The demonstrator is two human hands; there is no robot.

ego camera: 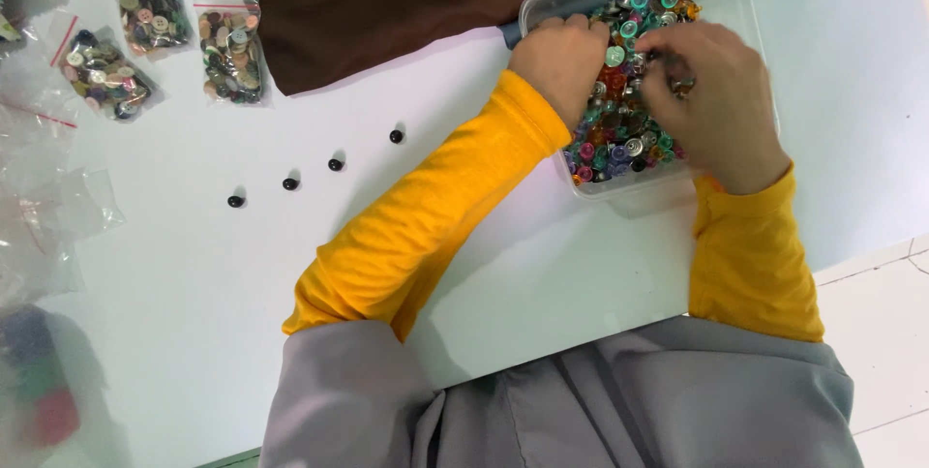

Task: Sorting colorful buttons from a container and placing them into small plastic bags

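Seen from above, a person in yellow sleeves (440, 216) works at a white table (194, 313). At about two o'clock sits a clear plastic tub (735, 3), heaped with small coloured buttons (619, 134) in pink, teal, orange and silver. The left hand (561, 57) rests curled at the tub's left rim, knuckles up; whether its fingers pinch anything cannot be told. The right hand (711, 100) lies among the buttons, fingers bent and drawn close together, apparently picking at one, though the grip itself is hidden. The buttons look light, hard and slick, likely to slide and scatter, so each is best pinched by its edge. A brown cloth (387, 3) lies at twelve o'clock. Four small black beads (314, 170) run in a slanted row at ten o'clock, and three bags of buttons (155, 32) sit at eleven.
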